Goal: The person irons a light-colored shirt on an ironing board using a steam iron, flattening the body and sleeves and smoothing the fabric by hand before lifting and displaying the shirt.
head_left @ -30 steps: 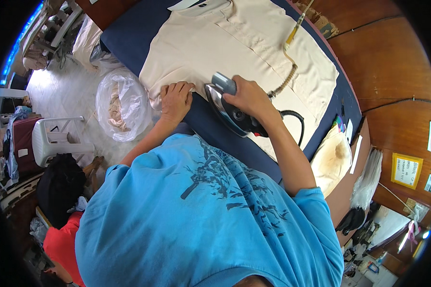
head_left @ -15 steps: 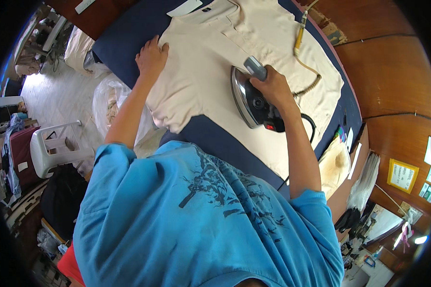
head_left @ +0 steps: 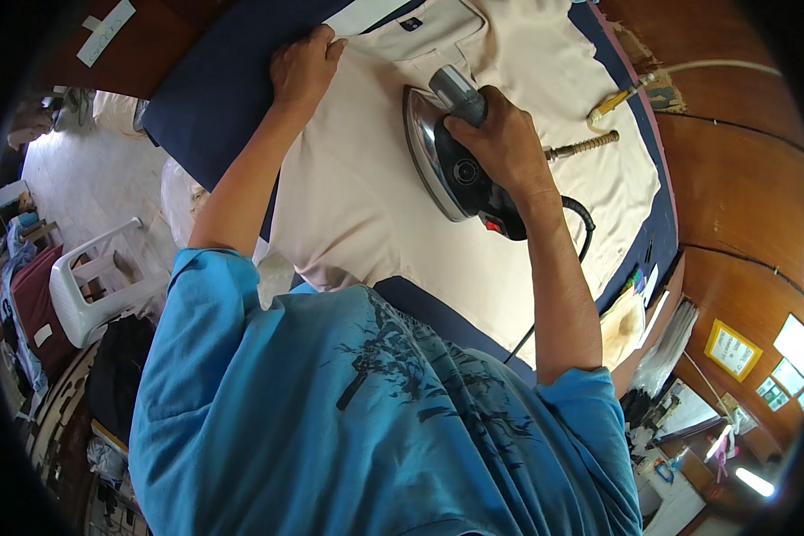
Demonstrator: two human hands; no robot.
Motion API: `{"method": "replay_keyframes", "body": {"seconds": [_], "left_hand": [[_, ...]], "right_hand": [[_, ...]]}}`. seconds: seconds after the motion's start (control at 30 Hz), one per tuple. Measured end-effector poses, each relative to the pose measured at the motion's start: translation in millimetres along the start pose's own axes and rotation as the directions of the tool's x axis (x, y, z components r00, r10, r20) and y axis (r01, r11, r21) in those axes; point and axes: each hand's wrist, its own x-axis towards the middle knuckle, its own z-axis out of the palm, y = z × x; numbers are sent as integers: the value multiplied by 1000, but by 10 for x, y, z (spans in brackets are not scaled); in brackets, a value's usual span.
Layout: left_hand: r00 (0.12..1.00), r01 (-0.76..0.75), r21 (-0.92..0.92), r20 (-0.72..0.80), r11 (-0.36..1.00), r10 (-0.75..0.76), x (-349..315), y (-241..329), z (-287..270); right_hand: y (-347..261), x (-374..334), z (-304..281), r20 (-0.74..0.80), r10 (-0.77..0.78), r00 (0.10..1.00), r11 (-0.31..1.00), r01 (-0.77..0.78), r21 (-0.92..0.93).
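Hiding part of the iron [head_left: 465, 171]: right grip [head_left: 504, 140].

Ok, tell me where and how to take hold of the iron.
Grip the iron by its grey handle, best from the right, where the right hand holds it: the handle stands raised over the black body, and the bare metal edge faces left, possibly hot.

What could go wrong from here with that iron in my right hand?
1. The left hand is on the iron's nose side; if the iron in the right hand slid that way, fingers might get burned.
2. The cream garment has wrinkles near its lower left edge; ironing over them could set creases.
3. The black cord curves beside the right forearm and might snag.
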Motion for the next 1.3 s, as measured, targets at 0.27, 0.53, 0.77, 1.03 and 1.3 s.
{"method": "replay_keyframes", "body": {"seconds": [0.27,0.53,0.77,1.03,1.3], "left_hand": [[999,34,-124,-30,992,-38,-9,-5,-13],[995,95,-236,2,967,-98,4,-7,-47],[999,-30,-38,36,999,31,47,-4,-92],[994,96,-94,60,991,-90,-204,-24,-380],[962,271,51,25,961,-273,-1176,-61,-538]], "right_hand": [[-134,302,-31,-123,61,991,998,-62,-4],[-306,429,1,23,17,1000,999,-16,-37],[-368,465,-3,38,-44,998,997,46,-59],[-505,335,62,141,-190,972,976,202,-76],[-713,455,240,114,-364,924,903,380,-201]]}}
